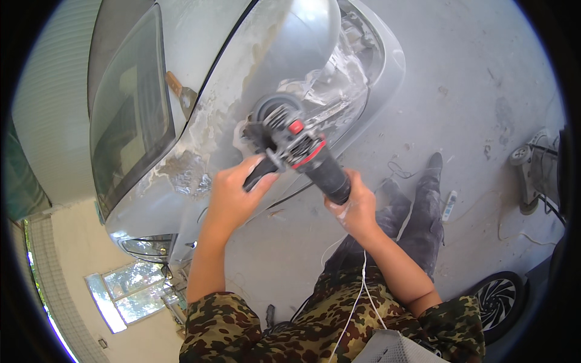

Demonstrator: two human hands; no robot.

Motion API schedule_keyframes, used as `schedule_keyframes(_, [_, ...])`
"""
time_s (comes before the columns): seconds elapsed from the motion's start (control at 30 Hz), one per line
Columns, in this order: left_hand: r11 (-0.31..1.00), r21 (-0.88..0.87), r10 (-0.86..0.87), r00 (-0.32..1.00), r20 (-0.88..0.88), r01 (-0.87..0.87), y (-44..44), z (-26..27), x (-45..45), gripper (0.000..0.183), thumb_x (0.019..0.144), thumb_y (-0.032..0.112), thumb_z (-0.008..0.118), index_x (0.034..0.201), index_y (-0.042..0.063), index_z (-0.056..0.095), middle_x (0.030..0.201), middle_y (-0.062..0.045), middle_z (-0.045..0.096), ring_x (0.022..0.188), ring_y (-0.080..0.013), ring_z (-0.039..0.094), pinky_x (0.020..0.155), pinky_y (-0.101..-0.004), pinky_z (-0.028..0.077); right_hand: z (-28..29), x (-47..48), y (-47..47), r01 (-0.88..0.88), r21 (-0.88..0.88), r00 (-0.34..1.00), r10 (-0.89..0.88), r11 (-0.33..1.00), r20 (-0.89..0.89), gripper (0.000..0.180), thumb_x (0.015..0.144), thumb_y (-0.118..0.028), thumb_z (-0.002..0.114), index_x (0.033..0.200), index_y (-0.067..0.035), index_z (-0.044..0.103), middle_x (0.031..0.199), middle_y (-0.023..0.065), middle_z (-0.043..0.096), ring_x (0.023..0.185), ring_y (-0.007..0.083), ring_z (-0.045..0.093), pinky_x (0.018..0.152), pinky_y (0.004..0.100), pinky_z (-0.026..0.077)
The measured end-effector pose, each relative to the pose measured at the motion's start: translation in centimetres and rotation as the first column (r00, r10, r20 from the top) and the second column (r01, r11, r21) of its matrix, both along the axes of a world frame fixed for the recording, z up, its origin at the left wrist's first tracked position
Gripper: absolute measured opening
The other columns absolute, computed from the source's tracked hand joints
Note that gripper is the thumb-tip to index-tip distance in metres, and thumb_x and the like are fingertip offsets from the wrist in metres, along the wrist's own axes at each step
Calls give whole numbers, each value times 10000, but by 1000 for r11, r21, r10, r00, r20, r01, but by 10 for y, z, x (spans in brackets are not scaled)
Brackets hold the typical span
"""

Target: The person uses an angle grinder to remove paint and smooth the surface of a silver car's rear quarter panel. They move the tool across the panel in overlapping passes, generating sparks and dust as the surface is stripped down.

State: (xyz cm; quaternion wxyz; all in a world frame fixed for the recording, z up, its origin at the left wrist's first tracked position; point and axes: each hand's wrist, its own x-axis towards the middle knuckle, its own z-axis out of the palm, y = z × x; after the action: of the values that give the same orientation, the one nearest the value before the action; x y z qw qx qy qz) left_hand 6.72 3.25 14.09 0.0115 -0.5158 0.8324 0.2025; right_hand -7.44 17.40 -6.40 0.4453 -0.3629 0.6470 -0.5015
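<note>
My left hand (pixel 238 195) is wrapped around the black side handle of an angle grinder (pixel 313 159). Its dark rear body is in the grip of my right hand (pixel 356 206), which has white dust on it. The grinder's round disc (pixel 278 103) lies over a silver car's rear body panel (pixel 290 50); whether it touches cannot be told. Patches of filler and bare metal (pixel 186 170) mark the panel on both sides of the tool. Next to the disc is a recessed, white-dusted lamp opening (pixel 349 68). A wooden-handled putty knife (pixel 179 93) rests beside the car's window (pixel 134 118).
A white cord (pixel 364 272) hangs down my front. On the floor to the right lie a white power strip (pixel 449 205) and thin cables. Farther right stands a wheeled floor jack (pixel 535 168), with a car wheel (pixel 497 304) at lower right.
</note>
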Motion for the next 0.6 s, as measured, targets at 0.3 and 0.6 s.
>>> schedule_keyframes(0.3, [1000, -9, 0, 1000, 11, 0, -3, 6, 4, 363, 962, 250, 821, 1214, -1, 745, 982, -220, 783, 839, -391, 754, 764, -389, 569, 1, 4, -5, 33, -3, 999, -33, 999, 18, 621, 786, -185, 885, 1321, -81, 587, 1016, 185, 776, 932, 420, 775, 820, 433, 606])
schedule_keyframes(0.6, [995, 53, 80, 996, 37, -81, 11, 11, 8, 351, 961, 233, 824, 1210, -1, 741, 943, -210, 773, 814, -384, 748, 735, -391, 567, 4, 6, 2, -88, 11, 993, 87, 996, 83, 626, 782, -148, 879, 1330, -74, 584, 1019, 182, 772, 900, 398, 772, 830, 407, 604])
